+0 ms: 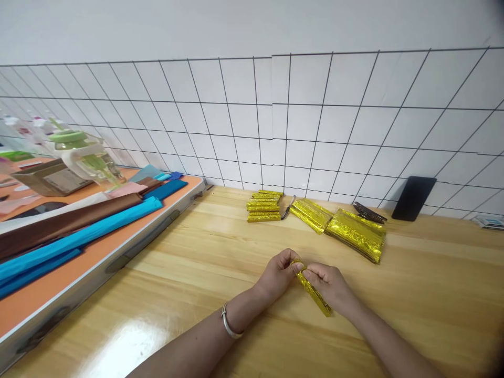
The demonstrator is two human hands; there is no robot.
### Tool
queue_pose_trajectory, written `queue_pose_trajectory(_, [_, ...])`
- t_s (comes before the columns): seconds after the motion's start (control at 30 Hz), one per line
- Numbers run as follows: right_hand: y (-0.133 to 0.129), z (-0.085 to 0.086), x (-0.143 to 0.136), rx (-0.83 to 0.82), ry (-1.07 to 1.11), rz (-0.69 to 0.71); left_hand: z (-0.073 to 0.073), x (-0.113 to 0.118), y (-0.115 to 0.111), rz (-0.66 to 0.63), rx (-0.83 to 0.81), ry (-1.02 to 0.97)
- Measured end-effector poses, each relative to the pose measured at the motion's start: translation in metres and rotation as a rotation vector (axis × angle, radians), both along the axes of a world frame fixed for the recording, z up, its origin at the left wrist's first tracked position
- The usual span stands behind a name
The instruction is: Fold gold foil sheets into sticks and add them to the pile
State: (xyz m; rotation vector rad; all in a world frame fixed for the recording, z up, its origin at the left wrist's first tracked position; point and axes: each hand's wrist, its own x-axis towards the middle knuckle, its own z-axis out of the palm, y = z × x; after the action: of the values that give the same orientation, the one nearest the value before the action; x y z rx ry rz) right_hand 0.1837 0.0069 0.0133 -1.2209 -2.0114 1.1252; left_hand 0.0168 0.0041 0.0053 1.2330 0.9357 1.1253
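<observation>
Between my two hands is a narrow folded strip of shiny gold foil (pixel 315 297), slanting down to the right just over the wooden table. My left hand (pixel 277 274) pinches its far end between thumb and fingers. Close beside it, my right hand (pixel 328 286) is closed on the same strip, thumb on top. Farther back lies a row of several similar folded gold strips (pixel 263 206). To their right are two flat stacks of gold foil, a smaller stack (pixel 311 214) and a larger stack (pixel 356 234).
A dark phone (pixel 414 198) leans against the tiled wall, with a black hair clip (pixel 369 212) nearby. A pen (pixel 289 207) lies by the strips. On the left, a raised orange surface (pixel 118 231) holds coloured paper rolls (pixel 84 236), a cardboard box (pixel 53 178) and a green-lidded bottle (pixel 84 155).
</observation>
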Motion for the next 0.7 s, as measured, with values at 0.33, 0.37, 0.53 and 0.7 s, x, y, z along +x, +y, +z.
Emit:
queue_pose_trajectory(0.33, [-0.003,0.0,-0.004,-0.08,0.049,-0.039,0.005,-0.008,0.003,0.085,0.06,0.02])
queue_pose_trajectory(0.37, [-0.003,0.001,-0.003,-0.121,0.076,-0.043,0.007,-0.01,0.005,0.11,0.056,0.01])
queue_pose_trajectory(0.53, [0.0,-0.001,-0.002,-0.234,0.172,-0.087,0.016,-0.022,0.013,0.224,0.036,-0.03])
queue_pose_trajectory(0.7, [0.001,0.0,0.0,-0.279,0.199,-0.067,0.02,-0.024,0.015,0.217,0.025,-0.031])
